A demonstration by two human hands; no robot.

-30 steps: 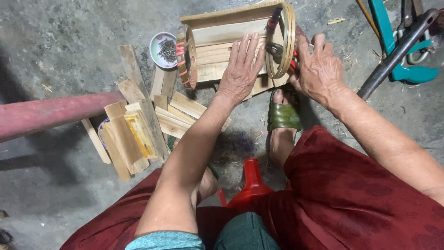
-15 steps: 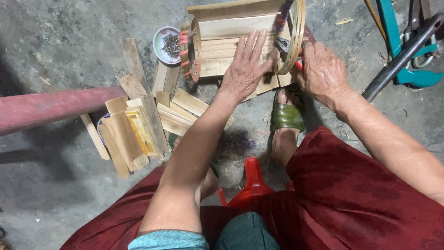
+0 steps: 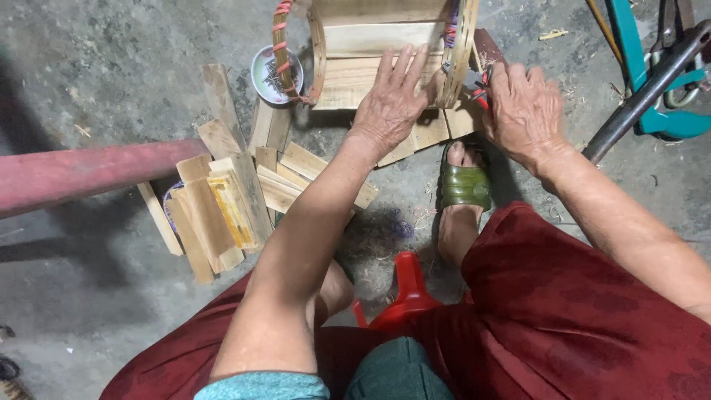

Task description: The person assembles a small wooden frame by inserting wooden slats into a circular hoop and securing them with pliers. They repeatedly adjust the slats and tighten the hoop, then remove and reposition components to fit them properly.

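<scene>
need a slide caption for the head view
Seated person's left hand presses wooden slats in a hooped frame while the right hand grips a red-handled tool.

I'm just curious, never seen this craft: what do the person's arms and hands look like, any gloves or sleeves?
No gloves: the left hand and right hand are bare, without rings or a watch, and wrinkled. Both forearms are uncovered. A teal sleeve edge shows on the left upper arm.

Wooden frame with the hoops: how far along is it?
Done: the wooden frame already has slats fixed between two hoops. In hand: the left hand presses flat on the slats, while the right hand works a red-handled tool at the right hoop. Left: loose wooden slats lie unused on the floor, beside a small bowl of what look like nails.
</scene>
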